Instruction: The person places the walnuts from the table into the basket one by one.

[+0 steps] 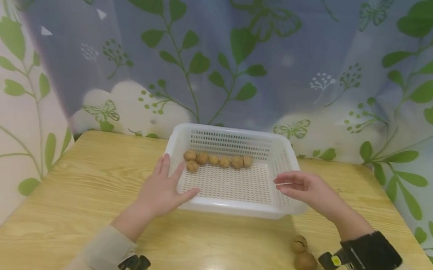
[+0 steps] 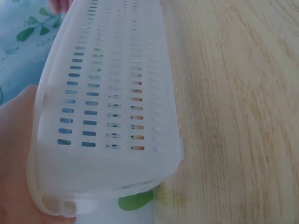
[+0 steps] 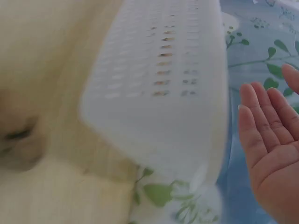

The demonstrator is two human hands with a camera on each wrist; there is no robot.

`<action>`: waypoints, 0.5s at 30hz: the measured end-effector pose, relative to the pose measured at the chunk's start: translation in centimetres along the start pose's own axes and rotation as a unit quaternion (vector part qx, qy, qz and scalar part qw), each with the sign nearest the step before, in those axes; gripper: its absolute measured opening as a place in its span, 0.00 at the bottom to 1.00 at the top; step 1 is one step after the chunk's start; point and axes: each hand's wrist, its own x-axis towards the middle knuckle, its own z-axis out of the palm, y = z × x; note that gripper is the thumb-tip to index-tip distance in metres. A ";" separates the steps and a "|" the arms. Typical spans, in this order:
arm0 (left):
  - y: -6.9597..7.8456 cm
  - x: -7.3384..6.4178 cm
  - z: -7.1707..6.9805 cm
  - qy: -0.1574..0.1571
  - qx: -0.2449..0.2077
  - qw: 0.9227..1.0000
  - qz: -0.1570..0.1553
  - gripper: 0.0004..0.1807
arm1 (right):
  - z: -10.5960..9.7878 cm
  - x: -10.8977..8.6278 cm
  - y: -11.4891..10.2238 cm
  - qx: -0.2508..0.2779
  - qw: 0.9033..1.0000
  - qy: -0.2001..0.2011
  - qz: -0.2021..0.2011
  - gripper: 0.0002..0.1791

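A white plastic basket [image 1: 227,208] with slotted sides stands on the wooden table. Several walnuts [image 1: 224,161] form a row along its back, and one more sits just in front at the left end. My left hand [image 1: 161,189] rests on the basket's left front corner, fingers and thumb spread; the left wrist view shows that hand [image 2: 16,154] against the rim. Over the right side of the basket is my right hand [image 1: 310,190], holding nothing. In the right wrist view its fingers [image 3: 275,112] are nearly straight, apart from the basket's wall [image 3: 154,116].
Two brown nuts lie on the table [image 1: 225,251] at the right front: a walnut with a dark crack [image 1: 299,244] and a larger round one [image 1: 305,263] touching it. Behind the table hangs a leaf-patterned curtain [image 1: 207,83].
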 end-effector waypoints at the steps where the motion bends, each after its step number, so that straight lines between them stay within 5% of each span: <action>1: 0.0 0.0 0.0 0.000 0.001 1.000 0.000 0.50 | 0.0 -1.0 0.5 0.009 1.000 0.008 0.000 0.22; 9: 0.3 -0.1 -0.2 -0.007 0.000 1.000 0.003 0.51 | -0.2 -7.3 3.6 0.031 0.996 0.079 0.015 0.20; 15: 0.2 0.1 0.1 0.002 0.002 1.000 0.014 0.53 | 0.0 -9.8 5.7 0.014 0.997 0.050 0.056 0.22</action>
